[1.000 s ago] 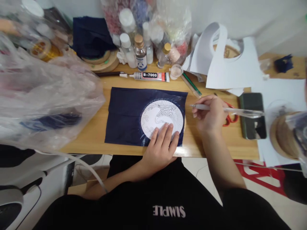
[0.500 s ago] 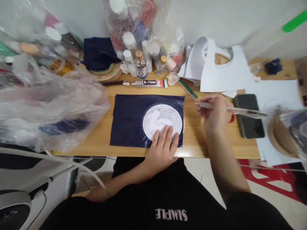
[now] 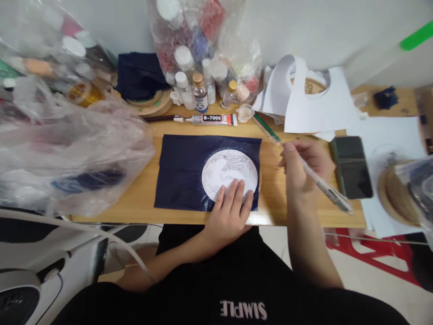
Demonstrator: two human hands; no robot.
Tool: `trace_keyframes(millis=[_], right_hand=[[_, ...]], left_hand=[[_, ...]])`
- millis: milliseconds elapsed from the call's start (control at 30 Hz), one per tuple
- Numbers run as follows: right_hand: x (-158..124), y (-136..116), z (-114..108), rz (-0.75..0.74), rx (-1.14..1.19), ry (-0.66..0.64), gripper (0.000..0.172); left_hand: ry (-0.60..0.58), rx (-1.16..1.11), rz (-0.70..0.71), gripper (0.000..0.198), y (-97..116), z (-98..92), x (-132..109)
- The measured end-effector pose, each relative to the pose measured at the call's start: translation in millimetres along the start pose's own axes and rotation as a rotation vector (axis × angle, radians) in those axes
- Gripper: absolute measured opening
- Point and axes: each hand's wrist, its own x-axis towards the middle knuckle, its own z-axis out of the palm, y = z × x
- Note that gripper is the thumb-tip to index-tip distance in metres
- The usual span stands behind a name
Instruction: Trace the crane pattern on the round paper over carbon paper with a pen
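Note:
Dark blue cloth [image 3: 179, 174] lies flat on the wooden table [image 3: 135, 192]. On its right part rests a white oval paper [image 3: 213, 169] printed with a line drawing of a bird. My left hand [image 3: 230, 210] lies over the paper's lower edge, fingers spread and flat. To the right of the cloth, my right hand [image 3: 306, 164] is closed round a white pen [image 3: 326, 189], whose far end slants down to the right. The pen's tip is hidden by the fingers.
A glue tube [image 3: 213, 119], a green pen [image 3: 265, 127] and small bottles [image 3: 200, 95] stand or lie behind the cloth. Plastic bags [image 3: 84, 149] fill the left. A phone [image 3: 352, 167], cut white paper [image 3: 304, 108] and a wooden hoop [image 3: 395, 194] are on the right.
The pen in my right hand has swung, its far end now pointing down toward the table's front edge. My left hand stays on the paper.

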Motion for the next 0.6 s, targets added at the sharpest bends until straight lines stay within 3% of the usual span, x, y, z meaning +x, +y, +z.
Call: trace_keyframes(millis=[167, 333, 600], right_hand=[[-18, 4, 22, 0.166, 0.057, -0.024, 0.047], [-25, 21, 31, 0.183, 0.043, -0.081, 0.015], [-30, 26, 30, 0.055, -0.118, -0.011, 0.019]], left_hand=[[-0.012, -0.023, -0.013, 0.057, 0, -0.8, 1], [-0.010, -0.044, -0.023, 0.052, 0, -0.8, 1], [-0.012, -0.038, -0.033, 0.044, 0, -2.4, 3]])
